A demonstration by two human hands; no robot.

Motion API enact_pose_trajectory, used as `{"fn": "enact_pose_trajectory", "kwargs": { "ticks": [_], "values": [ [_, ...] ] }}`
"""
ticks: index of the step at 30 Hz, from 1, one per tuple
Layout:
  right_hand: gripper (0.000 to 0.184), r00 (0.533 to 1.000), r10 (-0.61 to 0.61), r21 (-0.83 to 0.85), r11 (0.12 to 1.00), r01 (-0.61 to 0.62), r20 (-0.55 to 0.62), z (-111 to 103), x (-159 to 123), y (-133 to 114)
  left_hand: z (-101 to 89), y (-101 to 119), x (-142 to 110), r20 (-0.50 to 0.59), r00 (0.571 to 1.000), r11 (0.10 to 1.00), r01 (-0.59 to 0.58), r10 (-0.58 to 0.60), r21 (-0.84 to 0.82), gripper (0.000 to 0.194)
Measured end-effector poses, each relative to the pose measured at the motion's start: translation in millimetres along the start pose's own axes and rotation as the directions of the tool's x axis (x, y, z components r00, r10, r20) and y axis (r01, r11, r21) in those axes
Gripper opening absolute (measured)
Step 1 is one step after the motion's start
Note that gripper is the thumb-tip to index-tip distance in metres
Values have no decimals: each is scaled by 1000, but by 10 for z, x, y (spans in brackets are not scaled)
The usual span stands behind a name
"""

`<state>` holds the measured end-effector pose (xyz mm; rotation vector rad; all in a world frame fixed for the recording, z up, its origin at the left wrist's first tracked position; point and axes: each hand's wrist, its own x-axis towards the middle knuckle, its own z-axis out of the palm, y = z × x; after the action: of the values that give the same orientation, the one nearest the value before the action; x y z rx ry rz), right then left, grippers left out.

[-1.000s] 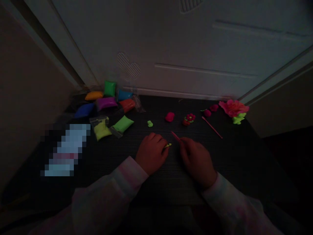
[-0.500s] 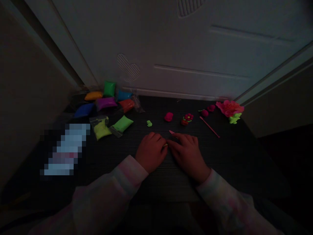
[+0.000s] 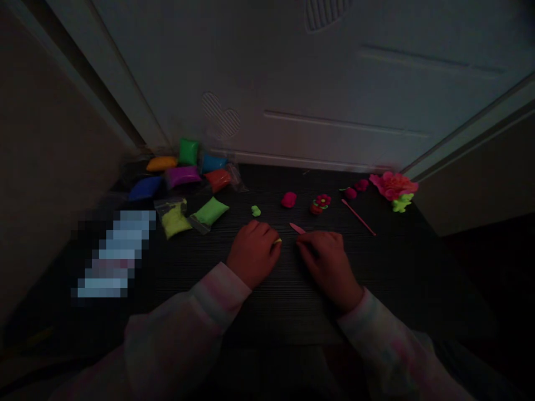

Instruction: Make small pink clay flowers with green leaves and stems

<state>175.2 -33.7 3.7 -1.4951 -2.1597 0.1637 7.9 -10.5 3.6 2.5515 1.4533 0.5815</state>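
ok so your left hand (image 3: 253,253) is pinching the yellow bit (image 3: 278,241) just left of the pink knife (image 3: 297,228) — your curled right hand (image 3: 328,264) grips that, tip angled away and left

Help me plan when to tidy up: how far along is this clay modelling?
Looks done: the little potted flower, with petals, leaves and pot together. In hand: a yellow piece pinched in the left hand, and a pink tool in the right hand. Probably left: finishing the yellow piece, perhaps also the loose green lump. I can't tell the intended final shape.
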Motion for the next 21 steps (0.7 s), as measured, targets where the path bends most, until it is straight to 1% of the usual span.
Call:
{"fn": "enact_pose_trajectory", "kwargs": {
  "ticks": [4, 6, 8, 11, 14, 18, 21],
  "values": [
    [6, 999, 5, 56, 998, -2, -52, -15, -10, 1, -5, -56, 27, -23, 1000, 1000, 16, -16, 17, 13],
    [9, 998, -8, 92, 996, 14, -66, -12, -17, 6, -5, -72, 36, -28, 999, 1000, 24, -23, 19, 14],
    [11, 997, -16, 149, 988, 27, -72, -9, -22, 9, -3, -80, 42, -29, 999, 999, 34, -33, 20, 14],
    [9, 998, -16, 209, 977, 28, -59, -18, -22, 3, -2, -87, 46, -26, 999, 999, 40, -40, 21, 15],
    [4, 999, -5, 206, 979, 15, -50, -37, -21, -10, -4, -92, 45, -23, 999, 999, 35, -35, 20, 16],
    [15, 997, 38, 173, 985, -25, -72, -41, -30, -15, -7, -97, 45, -15, 999, 999, 44, -44, 19, 16],
    [10, 997, 12, 193, 981, 2, -71, -38, -33, -13, -6, -96, 48, -8, 999, 999, 50, -50, 18, 16]
  ]
}}
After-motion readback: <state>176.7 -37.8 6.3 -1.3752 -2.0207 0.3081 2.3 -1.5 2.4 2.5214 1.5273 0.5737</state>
